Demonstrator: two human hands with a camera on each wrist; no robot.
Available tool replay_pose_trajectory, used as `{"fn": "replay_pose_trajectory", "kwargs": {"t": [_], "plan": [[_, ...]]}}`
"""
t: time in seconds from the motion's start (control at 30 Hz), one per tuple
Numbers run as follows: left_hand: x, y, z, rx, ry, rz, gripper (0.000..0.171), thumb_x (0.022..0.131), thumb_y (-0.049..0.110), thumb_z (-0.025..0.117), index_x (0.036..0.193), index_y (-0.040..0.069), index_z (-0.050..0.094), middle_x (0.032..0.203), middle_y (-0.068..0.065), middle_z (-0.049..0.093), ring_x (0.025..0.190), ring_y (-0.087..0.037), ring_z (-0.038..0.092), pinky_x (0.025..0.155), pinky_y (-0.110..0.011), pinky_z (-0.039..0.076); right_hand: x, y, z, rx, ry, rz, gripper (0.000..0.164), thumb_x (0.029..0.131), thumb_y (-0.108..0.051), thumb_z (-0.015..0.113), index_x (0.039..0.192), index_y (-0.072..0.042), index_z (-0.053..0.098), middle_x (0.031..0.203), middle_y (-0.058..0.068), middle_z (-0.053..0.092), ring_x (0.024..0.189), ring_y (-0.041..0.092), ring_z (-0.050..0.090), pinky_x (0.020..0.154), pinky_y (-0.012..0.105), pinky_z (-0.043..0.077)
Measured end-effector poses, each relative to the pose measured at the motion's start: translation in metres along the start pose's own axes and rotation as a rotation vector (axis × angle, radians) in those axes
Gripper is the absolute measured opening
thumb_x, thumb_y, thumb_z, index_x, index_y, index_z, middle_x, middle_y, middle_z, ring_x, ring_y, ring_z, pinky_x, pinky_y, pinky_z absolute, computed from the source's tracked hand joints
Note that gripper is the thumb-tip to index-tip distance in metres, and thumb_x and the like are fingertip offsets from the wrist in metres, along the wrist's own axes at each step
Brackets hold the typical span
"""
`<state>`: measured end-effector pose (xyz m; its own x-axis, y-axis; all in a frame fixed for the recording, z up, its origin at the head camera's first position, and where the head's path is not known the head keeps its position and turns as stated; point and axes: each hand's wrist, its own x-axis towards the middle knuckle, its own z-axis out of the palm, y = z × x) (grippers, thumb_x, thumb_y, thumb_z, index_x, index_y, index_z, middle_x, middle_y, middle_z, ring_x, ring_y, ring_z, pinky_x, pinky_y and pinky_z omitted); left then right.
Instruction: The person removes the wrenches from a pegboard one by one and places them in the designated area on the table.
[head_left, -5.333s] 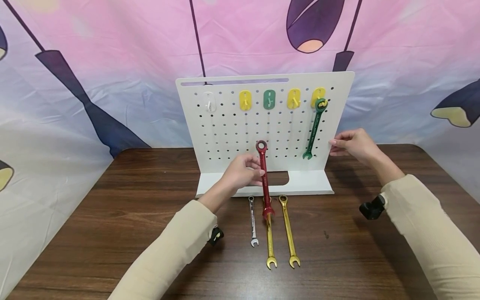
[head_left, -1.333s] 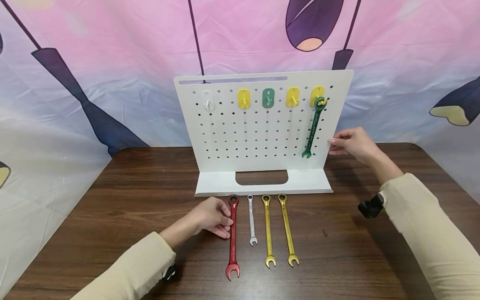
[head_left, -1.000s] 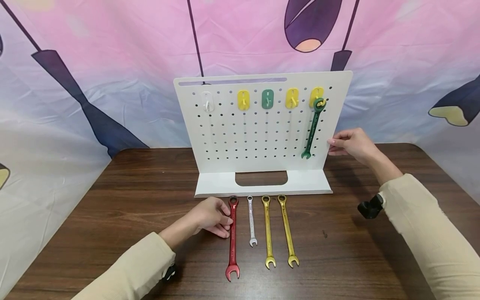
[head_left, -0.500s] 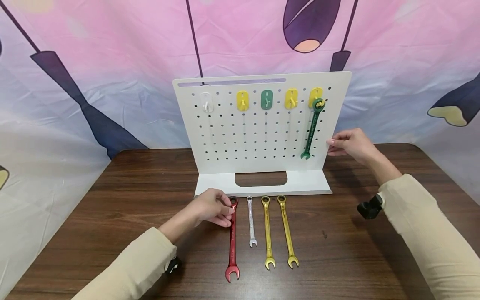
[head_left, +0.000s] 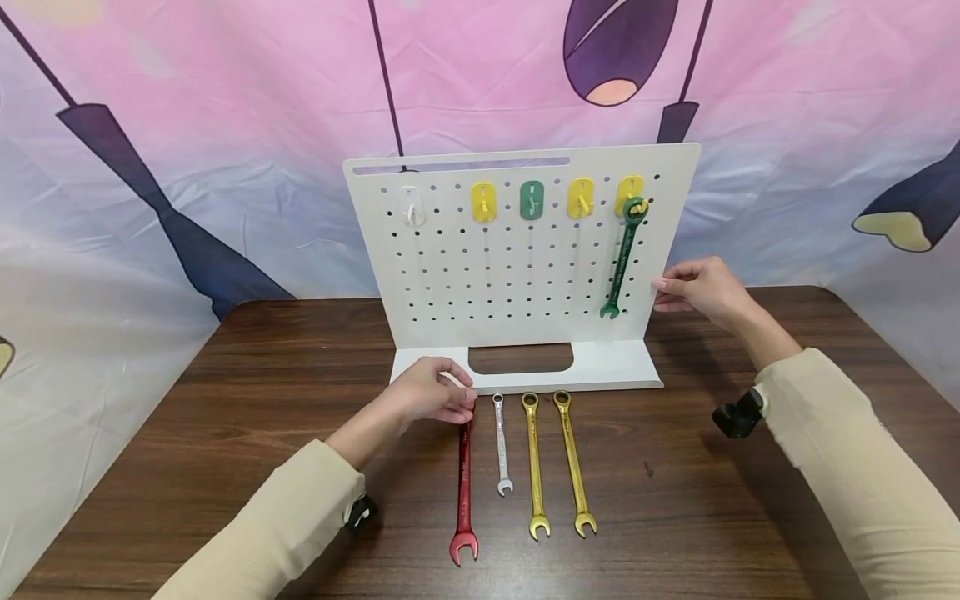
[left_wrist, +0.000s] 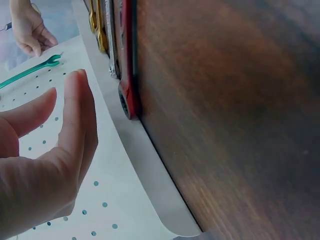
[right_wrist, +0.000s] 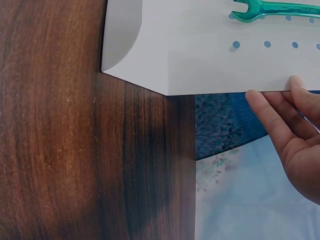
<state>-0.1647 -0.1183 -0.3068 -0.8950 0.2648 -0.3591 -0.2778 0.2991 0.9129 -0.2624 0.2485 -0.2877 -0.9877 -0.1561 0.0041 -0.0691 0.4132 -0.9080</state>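
My left hand point(head_left: 433, 392) is over the ring end of a red combination wrench point(head_left: 465, 500); the wrench lies on the table and that end is hidden in the head view. In the left wrist view, thumb and fingers point(left_wrist: 75, 115) stand apart with nothing between them, and the red ring end point(left_wrist: 129, 102) lies by the board's front lip. My right hand point(head_left: 701, 287) pinches the right edge of a white pegboard point(head_left: 442, 283), thumb in front. A green wrench point(head_left: 622, 258) hangs from the rightmost yellow hook point(head_left: 628, 187).
Right of the red wrench lie a small silver wrench point(head_left: 502, 446) and two gold wrenches, the left gold wrench point(head_left: 535, 467) and the right gold wrench point(head_left: 573, 467). A white hook point(head_left: 411, 204), more yellow hooks and a green hook point(head_left: 532, 200) hold nothing. A printed cloth point(head_left: 225, 150) hangs behind.
My left hand has lowered the red wrench from before the board to the table, left of the silver wrench, let go, and moved up toward the board's base. My right hand stays put.
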Motion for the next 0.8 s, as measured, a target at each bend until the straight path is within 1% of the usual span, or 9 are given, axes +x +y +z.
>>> {"fn": "replay_pose_trajectory", "kwargs": {"t": [0.07, 0.3, 0.43, 0.6, 0.67, 0.8], "plan": [[0.001, 0.002, 0.000, 0.005, 0.003, 0.014, 0.017, 0.086, -0.011, 0.053, 0.101, -0.013, 0.048, 0.087, -0.023, 0.062, 0.062, -0.016, 0.061, 0.066, -0.031, 0.059, 0.000, 0.000, 0.000, -0.003, 0.000, 0.000, 0.029, 0.092, -0.007, 0.053, 0.107, 0.018, 0.054, 0.086, 0.012, 0.063, 0.078, 0.024, 0.065, 0.079, 0.043, 0.055], [0.009, 0.010, 0.001, 0.015, 0.031, 0.043, 0.021, 0.087, -0.007, 0.054, 0.107, -0.012, 0.049, 0.085, -0.018, 0.060, 0.069, -0.020, 0.062, 0.072, -0.034, 0.058, -0.001, 0.000, 0.000, -0.006, -0.001, -0.002, 0.028, 0.092, -0.006, 0.053, 0.106, 0.018, 0.054, 0.085, 0.013, 0.063, 0.076, 0.022, 0.065, 0.079, 0.044, 0.055], [0.014, 0.015, 0.003, 0.027, 0.042, 0.056, 0.024, 0.088, -0.003, 0.055, 0.110, -0.012, 0.049, 0.094, -0.022, 0.059, 0.078, -0.024, 0.063, 0.077, -0.036, 0.057, -0.001, 0.000, 0.000, -0.014, 0.001, 0.000, 0.028, 0.093, -0.007, 0.053, 0.106, 0.018, 0.054, 0.086, 0.013, 0.063, 0.075, 0.020, 0.065, 0.079, 0.043, 0.055], [0.021, 0.022, 0.006, 0.032, 0.041, 0.070, 0.029, 0.089, -0.001, 0.056, 0.115, -0.010, 0.048, 0.108, -0.028, 0.056, 0.093, -0.033, 0.061, 0.078, -0.034, 0.056, -0.001, 0.000, 0.000, -0.017, 0.002, 0.003, 0.028, 0.093, -0.007, 0.053, 0.106, 0.018, 0.054, 0.085, 0.013, 0.063, 0.075, 0.021, 0.065, 0.079, 0.042, 0.055], [0.023, 0.026, 0.007, 0.038, 0.035, 0.081, 0.030, 0.089, 0.000, 0.055, 0.117, -0.010, 0.047, 0.110, -0.028, 0.055, 0.097, -0.035, 0.059, 0.079, -0.033, 0.056, -0.001, -0.001, 0.000, -0.014, 0.001, 0.002, 0.028, 0.093, -0.007, 0.053, 0.105, 0.018, 0.054, 0.085, 0.013, 0.063, 0.076, 0.022, 0.065, 0.078, 0.041, 0.056], [0.029, 0.033, 0.010, 0.045, 0.020, 0.110, 0.031, 0.090, -0.001, 0.053, 0.120, -0.009, 0.047, 0.112, -0.028, 0.055, 0.102, -0.037, 0.057, 0.082, -0.034, 0.055, 0.000, -0.001, 0.001, -0.007, 0.001, -0.004, 0.028, 0.092, -0.007, 0.053, 0.105, 0.018, 0.054, 0.085, 0.012, 0.064, 0.076, 0.023, 0.065, 0.075, 0.038, 0.057]]}}
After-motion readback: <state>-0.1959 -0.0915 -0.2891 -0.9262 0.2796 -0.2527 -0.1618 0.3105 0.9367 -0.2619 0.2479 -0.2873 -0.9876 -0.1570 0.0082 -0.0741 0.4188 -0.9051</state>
